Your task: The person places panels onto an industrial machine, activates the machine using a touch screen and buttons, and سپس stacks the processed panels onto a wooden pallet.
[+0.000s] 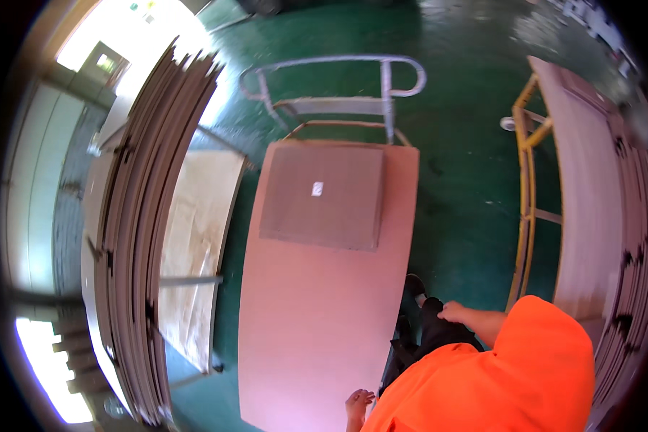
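Observation:
My left hand (360,401) is beside the near right edge of a large flat pinkish-brown board (317,317), fingers loosely curled and apart, with nothing visible in it. Over my dark trousers (439,333), my right hand (452,311) has its fingers curled in, and nothing shows in it. A flat brown cardboard piece (324,216), bearing a small white label (317,189), lies on the far part of the board. Beyond the board rises the grey tubular handle (331,60) of a trolley. Neither hand touches the cardboard.
On the left stands a tall stack of brown cardboard sheets (140,237), beside a pale board (198,252). To the right, a yellow-framed cart (523,216) stands beside a large board (590,187) and more stacked cardboard (637,288). The floor (468,194) is green and glossy.

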{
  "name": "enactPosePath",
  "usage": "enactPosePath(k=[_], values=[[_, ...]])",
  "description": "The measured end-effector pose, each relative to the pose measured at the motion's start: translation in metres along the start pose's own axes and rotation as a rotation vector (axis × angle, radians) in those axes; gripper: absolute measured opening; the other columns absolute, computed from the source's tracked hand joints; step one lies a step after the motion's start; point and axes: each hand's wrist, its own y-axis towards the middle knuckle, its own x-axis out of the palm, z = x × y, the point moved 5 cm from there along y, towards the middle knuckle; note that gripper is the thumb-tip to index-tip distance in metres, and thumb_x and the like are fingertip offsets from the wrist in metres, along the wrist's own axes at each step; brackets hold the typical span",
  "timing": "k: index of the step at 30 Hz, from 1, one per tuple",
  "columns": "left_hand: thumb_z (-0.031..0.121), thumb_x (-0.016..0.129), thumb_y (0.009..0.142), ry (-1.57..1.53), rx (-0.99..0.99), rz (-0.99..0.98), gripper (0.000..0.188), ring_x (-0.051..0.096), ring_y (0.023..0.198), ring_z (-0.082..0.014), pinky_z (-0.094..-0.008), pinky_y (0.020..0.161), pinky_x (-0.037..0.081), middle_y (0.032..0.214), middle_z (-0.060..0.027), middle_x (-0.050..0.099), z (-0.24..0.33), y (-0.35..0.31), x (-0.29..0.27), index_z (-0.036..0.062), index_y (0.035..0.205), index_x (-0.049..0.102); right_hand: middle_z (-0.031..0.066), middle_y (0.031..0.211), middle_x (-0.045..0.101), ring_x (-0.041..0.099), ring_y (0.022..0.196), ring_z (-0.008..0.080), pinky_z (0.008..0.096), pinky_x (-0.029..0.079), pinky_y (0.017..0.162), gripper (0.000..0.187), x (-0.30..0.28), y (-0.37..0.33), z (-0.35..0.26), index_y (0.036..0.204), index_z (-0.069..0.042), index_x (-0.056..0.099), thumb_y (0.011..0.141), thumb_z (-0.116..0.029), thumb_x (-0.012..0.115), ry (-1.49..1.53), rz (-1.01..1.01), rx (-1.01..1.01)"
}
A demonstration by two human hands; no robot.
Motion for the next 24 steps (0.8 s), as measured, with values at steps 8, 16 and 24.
enactPosePath(k=[8,16,24], values=[[0.013,0.057,0.092,0.596,0.093,-0.184,0.029,0.070,0.078,-0.0279,-0.0345,0.068,0.056,0.094,-0.0207,0.068,0.087,0.157,-0.051,-0.0080,0.112,0.055,0.0046,0.086,0.067,0.063,0.068,0.0133,0.0301,0.053,0.060,0.042,0.044,-0.171,0.080,0.118,-0.003,0.061,0.083,-0.024,0.069,1.080,0.460,0.102],[0.015,0.056,0.093,0.965,0.306,-0.273,0.032,0.069,0.078,-0.0284,-0.0355,0.068,0.056,0.096,-0.0211,0.068,0.123,0.180,0.069,-0.0072,0.116,0.053,0.0038,0.087,0.070,0.067,0.069,0.0135,0.0279,0.054,0.059,0.036,0.290,-0.365,0.180,0.110,-0.006,0.067,0.079,-0.025,0.073,1.555,0.816,0.528],[0.019,0.058,0.091,1.342,0.401,-0.857,0.031,0.069,0.076,-0.0248,-0.0338,0.066,0.055,0.094,-0.0167,0.069,-0.091,0.022,0.189,-0.0021,0.115,0.055,0.0011,0.076,0.066,0.062,0.064,0.0122,0.0272,0.050,0.053,0.019,0.578,-0.468,0.187,0.094,-0.006,0.069,0.082,-0.021,0.069,1.714,1.037,0.491]])
